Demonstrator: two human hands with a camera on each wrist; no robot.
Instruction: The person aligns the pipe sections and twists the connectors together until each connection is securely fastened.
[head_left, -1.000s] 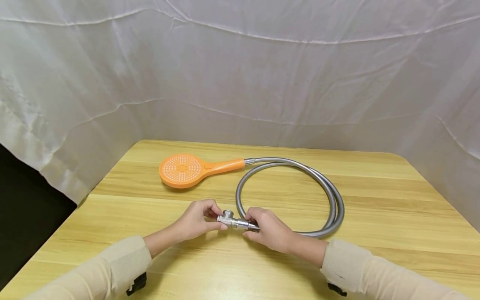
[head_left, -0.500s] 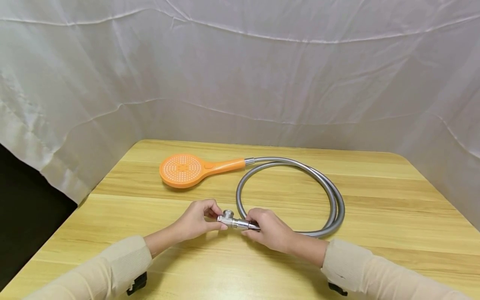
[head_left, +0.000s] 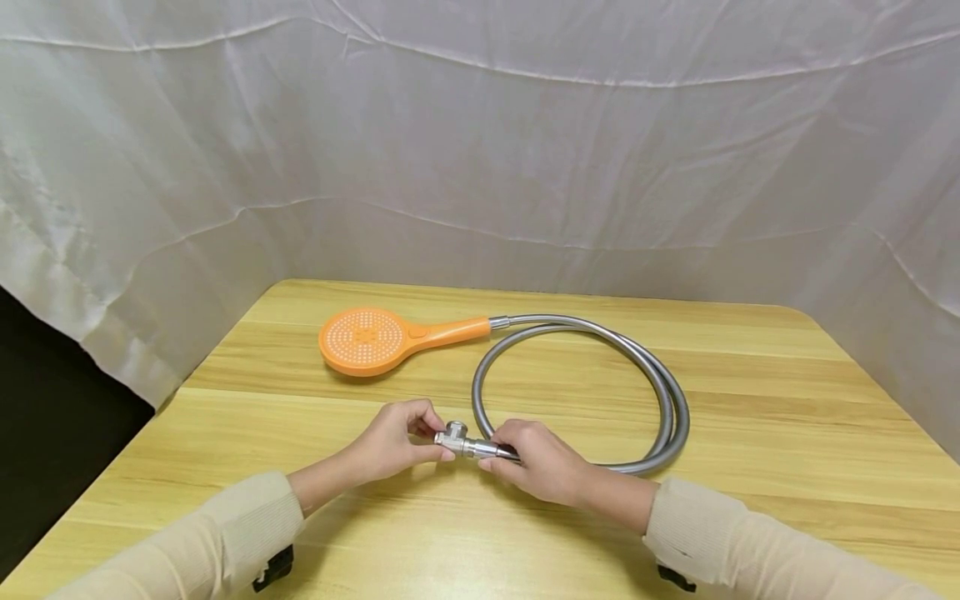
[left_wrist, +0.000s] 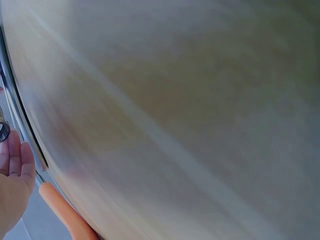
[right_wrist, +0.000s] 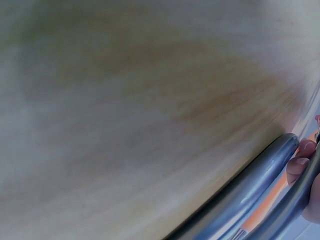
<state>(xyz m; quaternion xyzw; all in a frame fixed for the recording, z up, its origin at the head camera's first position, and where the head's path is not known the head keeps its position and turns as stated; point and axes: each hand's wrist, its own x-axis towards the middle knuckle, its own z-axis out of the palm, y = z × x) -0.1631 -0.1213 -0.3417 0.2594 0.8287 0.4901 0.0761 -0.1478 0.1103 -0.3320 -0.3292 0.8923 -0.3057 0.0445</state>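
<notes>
In the head view, my left hand [head_left: 397, 437] pinches the left end of a chrome T-shaped pipe fitting [head_left: 454, 437] between thumb and fingers. My right hand [head_left: 543, 462] grips the metal connector [head_left: 483, 448] at the end of a grey shower hose [head_left: 671, 408]. Connector and fitting meet in one line, with the fitting's side branch pointing away from me. The left wrist view catches the fitting's threaded opening [left_wrist: 4, 131] beside my fingertips. Across the right wrist view's lower corner runs the hose, by my curled fingers [right_wrist: 296, 167].
An orange shower head [head_left: 365, 342] lies face up at the back left, its handle joined to the hose's other end. The hose loops on the wooden table [head_left: 787, 400]. Pale cloth [head_left: 480, 150] hangs behind and at both sides.
My right thumb and fingers have shifted slightly left on the connector. The left hand, fitting, hose loop and shower head stay in place.
</notes>
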